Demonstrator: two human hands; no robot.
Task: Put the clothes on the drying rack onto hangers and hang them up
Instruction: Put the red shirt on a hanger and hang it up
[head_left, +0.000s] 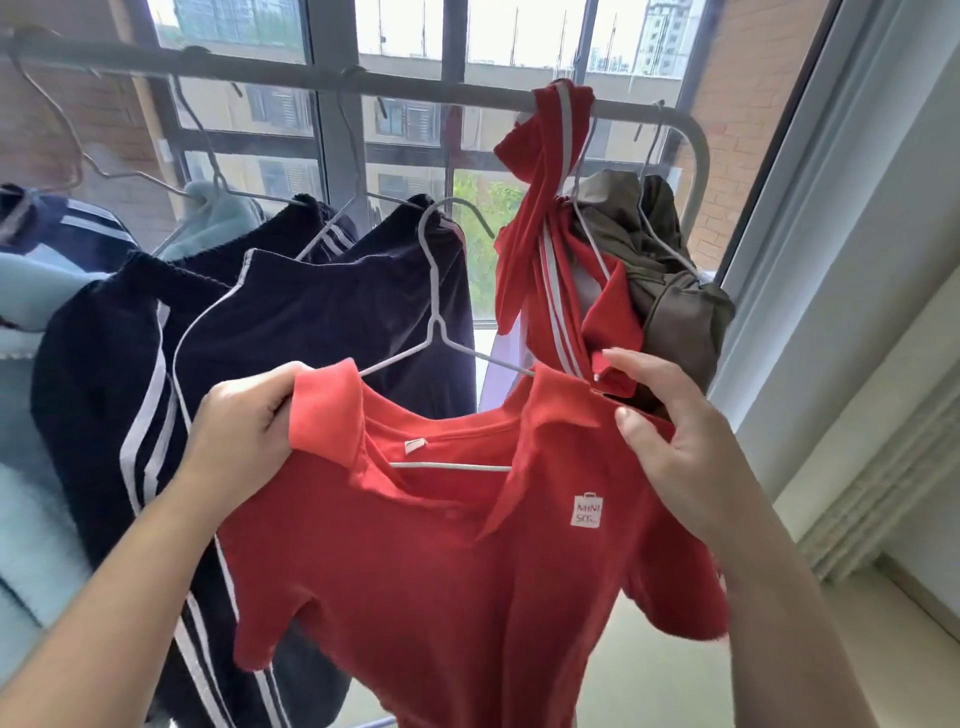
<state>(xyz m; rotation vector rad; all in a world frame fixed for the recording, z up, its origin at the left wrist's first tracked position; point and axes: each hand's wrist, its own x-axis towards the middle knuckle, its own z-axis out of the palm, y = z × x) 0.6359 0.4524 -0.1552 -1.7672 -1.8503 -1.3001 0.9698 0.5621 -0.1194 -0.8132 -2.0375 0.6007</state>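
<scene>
A red polo shirt (426, 561) with a small white logo patch sits on a white wire hanger (435, 291), whose hook points up, clear of the rail. My left hand (244, 431) grips the shirt's left collar and shoulder. My right hand (670, 431) grips its right shoulder. The drying rack's grey top rail (332, 83) runs across above. Red trousers with white stripes (540, 218) are draped over the rail near its right end, beside an olive garment (670, 270) on hangers.
Dark navy striped garments (291, 322) and a pale blue fleece (31, 467) hang on wire hangers to the left. The window with dark bars (332, 145) is behind the rack. A white wall and ribbed radiator (883, 488) stand on the right.
</scene>
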